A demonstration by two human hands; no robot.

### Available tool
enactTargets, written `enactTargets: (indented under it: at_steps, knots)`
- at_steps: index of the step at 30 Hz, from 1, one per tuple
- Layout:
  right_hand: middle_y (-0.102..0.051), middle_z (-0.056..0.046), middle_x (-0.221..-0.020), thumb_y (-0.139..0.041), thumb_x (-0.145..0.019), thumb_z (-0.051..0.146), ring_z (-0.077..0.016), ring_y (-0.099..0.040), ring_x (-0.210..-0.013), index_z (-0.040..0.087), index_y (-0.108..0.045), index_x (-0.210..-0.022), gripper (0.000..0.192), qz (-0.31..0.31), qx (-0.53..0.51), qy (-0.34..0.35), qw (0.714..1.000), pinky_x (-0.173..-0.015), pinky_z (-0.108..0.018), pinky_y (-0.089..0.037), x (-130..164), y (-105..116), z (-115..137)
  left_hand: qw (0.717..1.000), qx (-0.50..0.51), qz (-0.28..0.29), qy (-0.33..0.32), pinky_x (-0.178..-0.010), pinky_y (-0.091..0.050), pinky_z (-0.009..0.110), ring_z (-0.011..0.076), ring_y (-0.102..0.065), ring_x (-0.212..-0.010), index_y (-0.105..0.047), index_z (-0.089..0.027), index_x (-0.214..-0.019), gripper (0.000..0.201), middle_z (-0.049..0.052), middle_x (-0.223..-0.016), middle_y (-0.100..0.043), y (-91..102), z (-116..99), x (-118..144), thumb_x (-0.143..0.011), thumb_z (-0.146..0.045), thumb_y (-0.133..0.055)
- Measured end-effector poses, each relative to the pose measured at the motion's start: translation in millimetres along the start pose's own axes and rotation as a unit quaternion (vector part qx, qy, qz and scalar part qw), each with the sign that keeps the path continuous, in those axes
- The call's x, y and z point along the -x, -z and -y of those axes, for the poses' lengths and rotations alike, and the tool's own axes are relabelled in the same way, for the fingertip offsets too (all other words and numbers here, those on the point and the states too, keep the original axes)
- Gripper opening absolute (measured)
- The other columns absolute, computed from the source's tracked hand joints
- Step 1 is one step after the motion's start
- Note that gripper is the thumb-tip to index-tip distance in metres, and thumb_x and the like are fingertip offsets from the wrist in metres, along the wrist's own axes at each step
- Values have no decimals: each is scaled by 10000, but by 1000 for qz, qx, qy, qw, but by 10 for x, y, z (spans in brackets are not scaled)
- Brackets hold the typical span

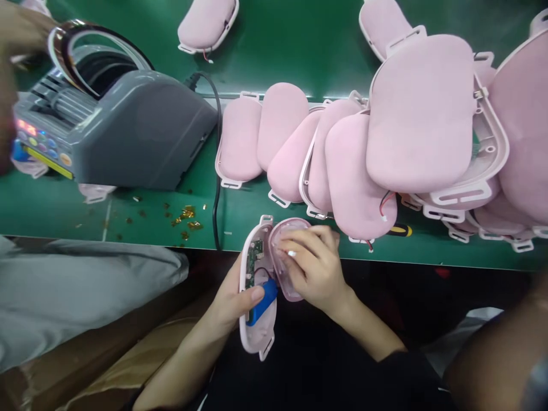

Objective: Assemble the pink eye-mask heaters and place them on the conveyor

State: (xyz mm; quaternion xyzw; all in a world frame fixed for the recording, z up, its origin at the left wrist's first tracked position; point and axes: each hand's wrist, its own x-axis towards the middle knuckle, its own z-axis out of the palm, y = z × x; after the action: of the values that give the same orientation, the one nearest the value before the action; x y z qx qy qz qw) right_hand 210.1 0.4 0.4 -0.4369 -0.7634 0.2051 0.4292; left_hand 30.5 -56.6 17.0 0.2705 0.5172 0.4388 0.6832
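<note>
holding hand: an opened pink plastic shell with white rim tabs (256, 319) is cradled from beneath by the left hand (233, 299), fingers closed round its edge, so that the open inside is kept facing up.
thumb: a small blue rectangular battery pack (262, 301) is pinned into the shell by the left thumb, apparently to stop it sliding.
circuit: a green circuit board (256, 254) is seen inside the shell's upper half.
working hand: a translucent pink oval inner cover (286, 262) is pressed and gripped by the right hand (314, 265), fingers curled over it, just beside the shell.
position: the shell is held over the lap, at the near edge of the green work table (299, 45).
surroundings: a heap of padded pink shells (422, 111) is piled within reach on the right; a grey electric tape dispenser (128, 128) is stood on the left.
</note>
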Motion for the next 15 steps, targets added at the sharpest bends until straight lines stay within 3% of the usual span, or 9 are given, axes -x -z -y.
enactTargets:
  at_steps: [4,10,15]
  knots:
    - [-808,-18,-884,-590,-1133,251,-164,-677,-820,177,-765,-1272,235,-6,-79,45,996,-737,-350,-453,54,-50,-47,1000,-4,19,-4,-1247,-505,613,460,-622,-1448,-581,-203,-1578,898,169,-1507,-700,63,55,-12,-808,-548,-889]
    - [-615,36,-647,-662,-1091,287,-171,-520,-715,261,-836,-1170,193,1,50,53,997,-704,-380,-341,-20,-76,-129,999,-46,-21,3,-1089,-630,584,455,-683,-1366,-567,-218,-1577,888,168,-1500,-703,112,48,45,-822,-571,-874]
    - [-644,53,-651,-675,-1086,295,-160,-542,-742,279,-838,-1134,170,8,10,78,997,-757,-388,-352,-63,-77,-167,995,-90,-10,-29,-1242,-515,567,432,-623,-1457,-542,-206,-1608,889,165,-1535,-675,172,53,7,-851,-545,-860]
